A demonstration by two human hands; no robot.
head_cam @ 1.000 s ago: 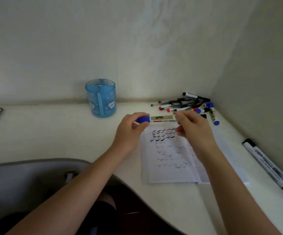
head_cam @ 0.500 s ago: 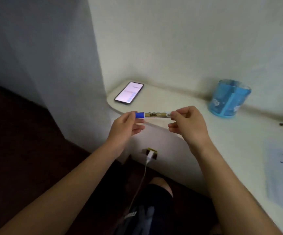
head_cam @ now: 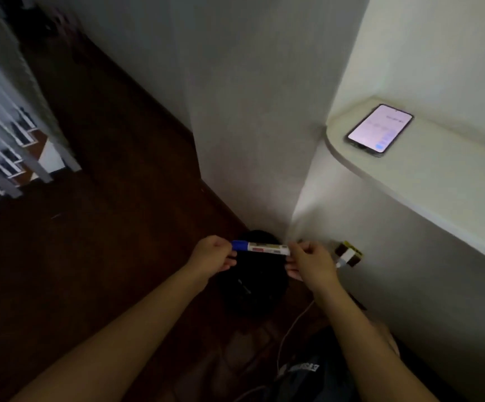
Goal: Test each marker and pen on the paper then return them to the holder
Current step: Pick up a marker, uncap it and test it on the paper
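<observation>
Blue-capped and white-barrelled, the marker (head_cam: 260, 248) lies level in mid-air low in the frame, over a dark floor (head_cam: 105, 227). The left hand (head_cam: 213, 256) pinches its capped end at 9 o'clock; the right hand (head_cam: 310, 261) pinches the other end at 3 o'clock. Up at 2 o'clock, a lit phone (head_cam: 380, 129) rests on the pale desk (head_cam: 427, 181).

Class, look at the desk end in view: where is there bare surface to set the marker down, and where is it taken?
The desk is bare from the phone toward the near curved edge and rightward along it. The phone fills the far corner. Both hands, left and right, hold the marker over the dark floor.
</observation>
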